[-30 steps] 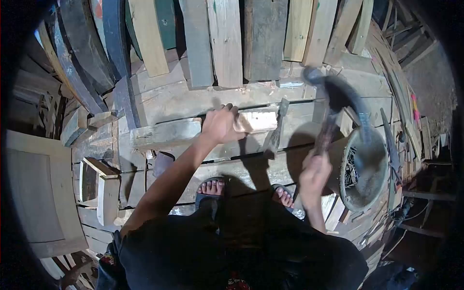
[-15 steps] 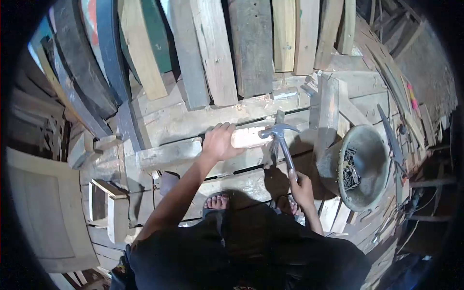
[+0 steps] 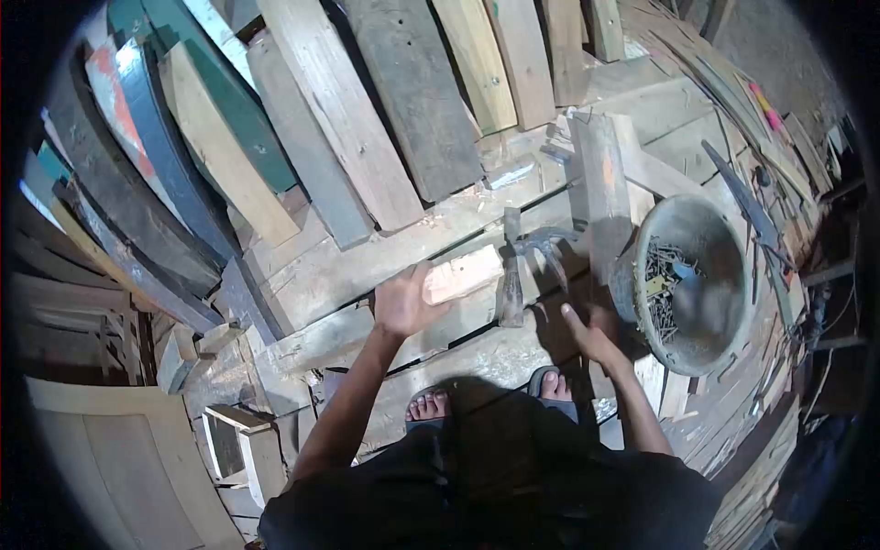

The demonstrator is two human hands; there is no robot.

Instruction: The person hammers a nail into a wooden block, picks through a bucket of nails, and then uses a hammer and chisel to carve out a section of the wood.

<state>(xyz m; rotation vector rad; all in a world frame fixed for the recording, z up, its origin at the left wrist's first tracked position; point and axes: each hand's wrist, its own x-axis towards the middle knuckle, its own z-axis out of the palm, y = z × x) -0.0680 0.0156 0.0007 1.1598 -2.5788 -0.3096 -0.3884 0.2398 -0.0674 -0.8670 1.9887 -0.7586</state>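
Left hand clamped on the pale wood block, right hand open by the hammer!

Here's the pale wood block [image 3: 465,274], mid-floor over the worn floorboards [image 3: 495,353], its near end wrapped by the left hand [image 3: 401,302], fingers closed firmly round it. Just off its free end lies a dark narrow piece [image 3: 511,291], and close beside that is the hammer [image 3: 554,264], head toward the block, its outline blurred. The right hand [image 3: 598,335] is just below the handle, thumb and fingers apart; whether it touches the handle, I cannot tell.

Out to the right, a tilted bucket [image 3: 740,307] shows off a heap of loose nails [image 3: 665,316], with a hand saw [image 3: 742,197] lying beyond it. A thick timber [image 3: 602,188] sits between hammer and bucket. Up top, planks [image 3: 417,101] fan out side by side; down left, a small wooden frame [image 3: 263,458] lies near a panelled door [image 3: 137,458]. Two sandalled feet [image 3: 427,406] are planted below the block.
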